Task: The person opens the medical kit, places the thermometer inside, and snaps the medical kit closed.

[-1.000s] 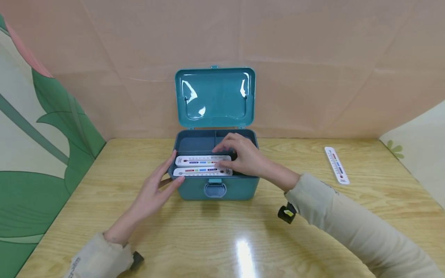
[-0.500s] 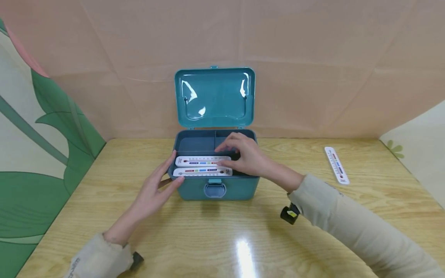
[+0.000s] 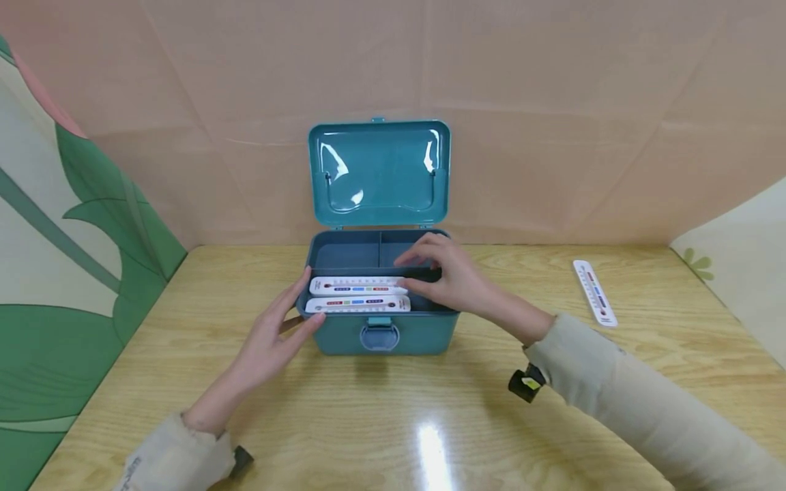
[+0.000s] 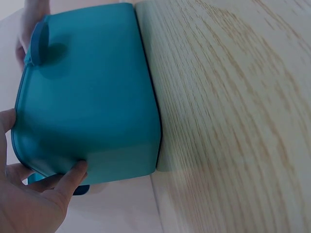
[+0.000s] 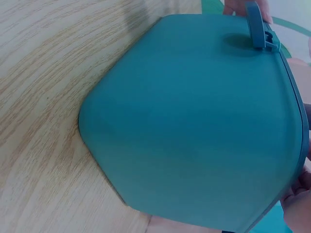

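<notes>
The left hand (image 3: 275, 334), fingers spread, touches the box (image 3: 424, 335); the right hand (image 3: 451, 274), fingers parted, is beside the thermometers (image 3: 356, 286) inside.

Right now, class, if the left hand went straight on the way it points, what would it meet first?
The teal box. The left hand's fingertips seem to touch its left end, so it would likely press there at once.

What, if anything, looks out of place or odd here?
One thermometer lies aslant on the table, off to the right, while two sit in the box. Those two point opposite ways: the rear one has its bulb at the left, the front one at the right. I see nothing spilled or broken.
</notes>
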`<act>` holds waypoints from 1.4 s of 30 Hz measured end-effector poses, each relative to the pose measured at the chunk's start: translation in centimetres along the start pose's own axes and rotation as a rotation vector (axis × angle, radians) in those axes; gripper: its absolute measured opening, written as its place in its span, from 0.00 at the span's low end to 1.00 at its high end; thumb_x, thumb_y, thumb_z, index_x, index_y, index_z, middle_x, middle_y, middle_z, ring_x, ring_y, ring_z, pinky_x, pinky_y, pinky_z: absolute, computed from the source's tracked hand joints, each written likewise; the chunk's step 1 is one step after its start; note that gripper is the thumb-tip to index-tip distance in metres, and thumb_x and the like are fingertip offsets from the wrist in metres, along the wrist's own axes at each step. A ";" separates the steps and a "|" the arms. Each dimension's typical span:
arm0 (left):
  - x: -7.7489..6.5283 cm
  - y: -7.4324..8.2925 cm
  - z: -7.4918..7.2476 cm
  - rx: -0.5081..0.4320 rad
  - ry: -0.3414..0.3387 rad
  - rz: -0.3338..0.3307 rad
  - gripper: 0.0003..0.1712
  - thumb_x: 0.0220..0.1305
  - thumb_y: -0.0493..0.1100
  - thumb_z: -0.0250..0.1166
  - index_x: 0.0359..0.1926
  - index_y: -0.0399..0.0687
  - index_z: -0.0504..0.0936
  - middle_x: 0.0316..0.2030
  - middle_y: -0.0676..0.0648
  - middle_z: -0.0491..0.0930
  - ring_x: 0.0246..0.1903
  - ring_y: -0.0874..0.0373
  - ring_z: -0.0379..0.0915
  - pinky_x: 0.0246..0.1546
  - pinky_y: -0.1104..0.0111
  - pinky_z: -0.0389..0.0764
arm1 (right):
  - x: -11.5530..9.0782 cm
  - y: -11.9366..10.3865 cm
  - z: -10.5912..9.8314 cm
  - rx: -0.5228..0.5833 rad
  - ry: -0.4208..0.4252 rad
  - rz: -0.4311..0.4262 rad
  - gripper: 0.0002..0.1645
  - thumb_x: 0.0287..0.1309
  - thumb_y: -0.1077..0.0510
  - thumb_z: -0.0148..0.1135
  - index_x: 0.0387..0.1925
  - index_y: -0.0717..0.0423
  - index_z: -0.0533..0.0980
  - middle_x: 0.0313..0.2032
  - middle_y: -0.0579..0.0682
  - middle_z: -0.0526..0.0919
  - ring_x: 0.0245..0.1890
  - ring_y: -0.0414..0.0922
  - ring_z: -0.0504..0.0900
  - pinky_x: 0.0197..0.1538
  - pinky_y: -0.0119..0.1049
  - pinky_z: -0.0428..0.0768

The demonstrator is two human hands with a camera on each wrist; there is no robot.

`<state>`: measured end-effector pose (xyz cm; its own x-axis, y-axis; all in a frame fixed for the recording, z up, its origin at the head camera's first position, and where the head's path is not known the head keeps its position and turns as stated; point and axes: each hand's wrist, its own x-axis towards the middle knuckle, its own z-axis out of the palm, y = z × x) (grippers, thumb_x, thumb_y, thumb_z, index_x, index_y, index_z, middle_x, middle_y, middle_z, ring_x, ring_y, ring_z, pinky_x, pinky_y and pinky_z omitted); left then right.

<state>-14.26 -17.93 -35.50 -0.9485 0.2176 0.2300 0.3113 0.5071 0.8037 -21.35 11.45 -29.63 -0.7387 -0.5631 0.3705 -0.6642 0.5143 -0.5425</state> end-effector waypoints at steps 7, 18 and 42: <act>0.0 0.0 0.0 -0.005 -0.002 0.003 0.39 0.69 0.50 0.58 0.75 0.63 0.50 0.74 0.47 0.51 0.71 0.47 0.52 0.58 0.53 0.76 | -0.6 0.4 -0.7 0.022 0.012 0.031 0.15 0.52 0.58 0.71 0.43 0.55 0.83 0.42 0.50 0.80 0.42 0.46 0.75 0.40 0.37 0.75; 0.0 0.1 0.0 -0.002 -0.004 -0.002 0.39 0.69 0.50 0.58 0.75 0.62 0.49 0.74 0.47 0.50 0.71 0.46 0.52 0.58 0.52 0.76 | -1.8 1.2 -1.8 -0.026 0.088 0.049 0.15 0.50 0.59 0.72 0.42 0.56 0.83 0.40 0.49 0.81 0.37 0.44 0.73 0.38 0.36 0.74; 0.0 0.1 -0.2 0.000 -0.001 0.003 0.39 0.69 0.50 0.58 0.75 0.62 0.50 0.74 0.48 0.50 0.71 0.47 0.52 0.58 0.52 0.77 | -3.9 2.8 -4.2 -0.075 0.219 0.075 0.12 0.52 0.62 0.70 0.41 0.57 0.84 0.37 0.49 0.82 0.35 0.41 0.70 0.34 0.26 0.70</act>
<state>-14.28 -17.98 -35.30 -0.9474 0.2201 0.2324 0.3146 0.5065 0.8028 -20.80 17.85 -29.47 -0.7883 -0.3722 0.4899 -0.6070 0.6004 -0.5206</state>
